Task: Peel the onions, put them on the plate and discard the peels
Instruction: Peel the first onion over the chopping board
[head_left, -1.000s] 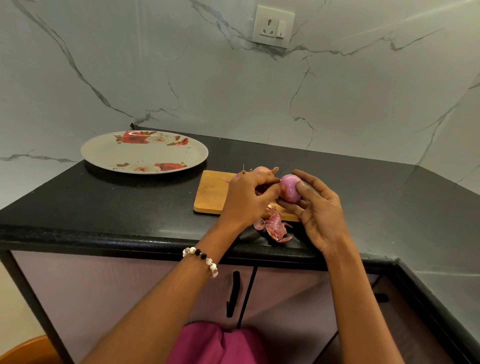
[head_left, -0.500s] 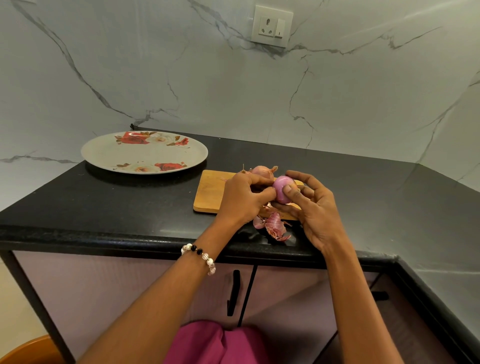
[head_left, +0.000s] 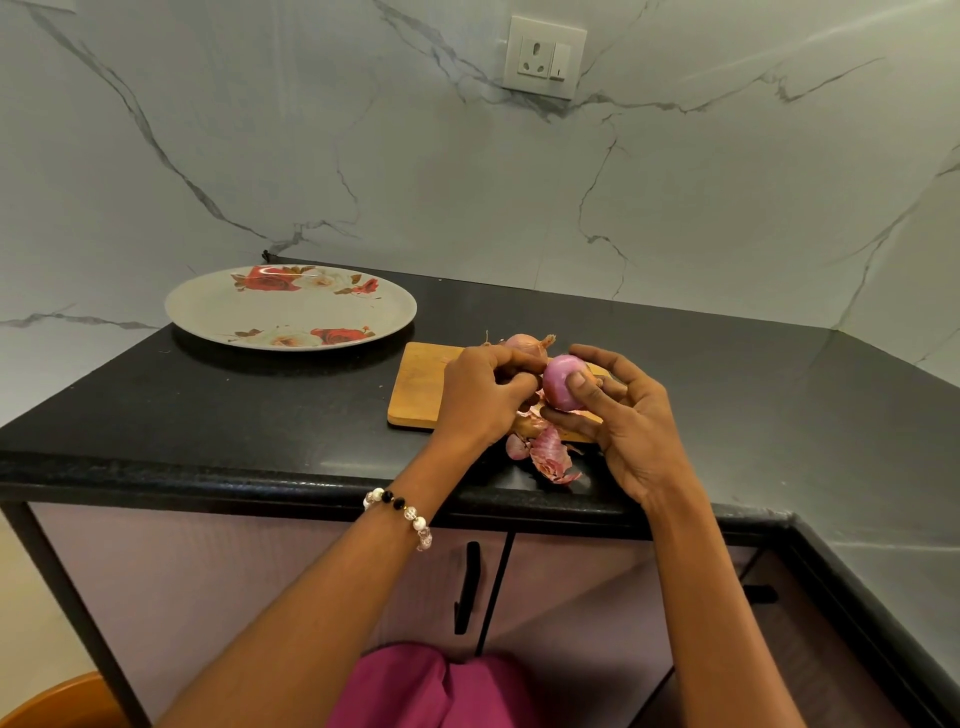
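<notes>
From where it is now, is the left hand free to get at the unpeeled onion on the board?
Probably not yet: the left hand is curled at the peeled onion held by the right hand. The unpeeled onion lies just behind it, uncovered.

White marble wall (head_left: 467, 182) behind black countertop (head_left: 208, 415).

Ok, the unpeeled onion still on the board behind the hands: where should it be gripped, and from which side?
Grip the unpeeled onion round its wide middle, coming from above and the far side. Its dry tip points right, and the left hand and right hand, busy with the peeled onion, block the near side of the cutting board.
</notes>
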